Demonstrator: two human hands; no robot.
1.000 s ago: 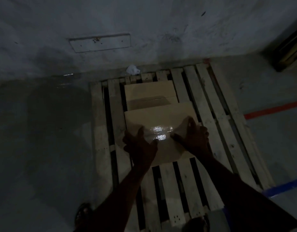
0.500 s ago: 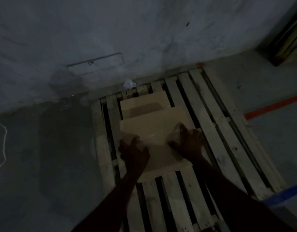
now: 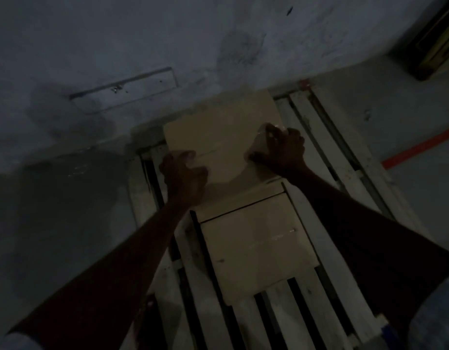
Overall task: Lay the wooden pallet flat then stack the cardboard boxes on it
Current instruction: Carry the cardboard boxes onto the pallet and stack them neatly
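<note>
The wooden pallet (image 3: pixel 300 108) lies flat on the floor with its far end against the wall. Both of my hands hold a tan cardboard box (image 3: pixel 218 133) over the pallet's far end. My left hand (image 3: pixel 183 173) curls over its near left corner. My right hand (image 3: pixel 281 147) grips its right edge. Whether this box rests on something or hangs in the air I cannot tell. Closer to me, another cardboard box (image 3: pixel 258 248) lies flat on the slats between my forearms, with a pale strip of cardboard showing at its far edge.
A stained wall stands right behind the pallet, with a flat plate (image 3: pixel 125 88) fixed low on it. An orange floor line (image 3: pixel 420 147) runs at the right. A dark wooden object (image 3: pixel 435 46) leans in the far right corner. The scene is very dim.
My hands have carried the box away from me toward the wall. A second box now shows below, nearer to me. The camera has moved forward over the pallet.
</note>
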